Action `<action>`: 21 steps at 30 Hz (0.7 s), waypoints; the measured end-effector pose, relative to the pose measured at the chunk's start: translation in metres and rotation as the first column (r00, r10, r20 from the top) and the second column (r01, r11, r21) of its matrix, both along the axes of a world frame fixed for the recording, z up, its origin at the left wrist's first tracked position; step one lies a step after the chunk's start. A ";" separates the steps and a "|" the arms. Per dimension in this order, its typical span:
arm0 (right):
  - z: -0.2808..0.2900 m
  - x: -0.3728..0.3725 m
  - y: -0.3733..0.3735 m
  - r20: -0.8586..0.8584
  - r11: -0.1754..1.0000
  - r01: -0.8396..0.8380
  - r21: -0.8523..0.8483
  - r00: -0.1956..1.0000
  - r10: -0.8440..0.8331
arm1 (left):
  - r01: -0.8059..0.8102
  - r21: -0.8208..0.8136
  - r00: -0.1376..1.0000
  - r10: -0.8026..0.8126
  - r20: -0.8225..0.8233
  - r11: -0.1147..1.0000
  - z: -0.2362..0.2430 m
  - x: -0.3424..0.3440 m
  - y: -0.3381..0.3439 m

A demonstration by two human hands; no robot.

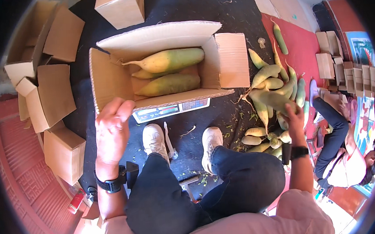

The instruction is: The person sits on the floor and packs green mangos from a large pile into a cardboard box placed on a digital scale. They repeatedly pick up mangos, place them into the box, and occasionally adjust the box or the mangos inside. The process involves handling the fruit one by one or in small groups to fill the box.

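Note:
My left hand (114, 120) is closed on the near left corner of an open cardboard box (166, 102), its fingers bent at the rim. Inside the box lie a large green and yellow radish (172, 60), a darker green radish (169, 84) and a third one partly hidden between them. The box sits on a weighing scale (172, 111), whose front panel shows below it. Out to the right, my right hand (295, 118) grips the near end of a green radish (272, 100), slightly blurred, over a heap of several radishes (273, 77).
More cardboard boxes (55, 97) stand along the left, and another box (120, 9) at the far side. A long white tool (168, 138) lies between my shoes. A person (344, 164) sits at the right, near stacked small boxes (351, 76) and a red mat (293, 54).

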State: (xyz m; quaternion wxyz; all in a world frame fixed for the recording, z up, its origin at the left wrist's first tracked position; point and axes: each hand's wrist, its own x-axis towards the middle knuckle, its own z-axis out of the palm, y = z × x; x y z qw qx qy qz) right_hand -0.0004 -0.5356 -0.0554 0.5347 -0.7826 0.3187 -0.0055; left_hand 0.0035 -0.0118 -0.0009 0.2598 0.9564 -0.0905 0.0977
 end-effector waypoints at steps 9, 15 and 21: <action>0.134 -0.002 0.018 0.368 0.758 -0.487 0.433 0.864 0.345 | -0.017 0.034 1.000 0.017 0.000 0.999 -0.001 -0.005 0.006; 0.186 0.075 0.154 0.050 0.661 -0.740 -0.120 0.661 0.749 | 0.017 0.084 1.000 -0.016 -0.010 0.996 -0.009 -0.009 0.010; 0.156 0.144 0.288 -0.279 0.054 -0.970 -0.238 0.122 0.952 | 0.009 0.101 1.000 -0.006 -0.023 0.995 -0.009 -0.014 0.015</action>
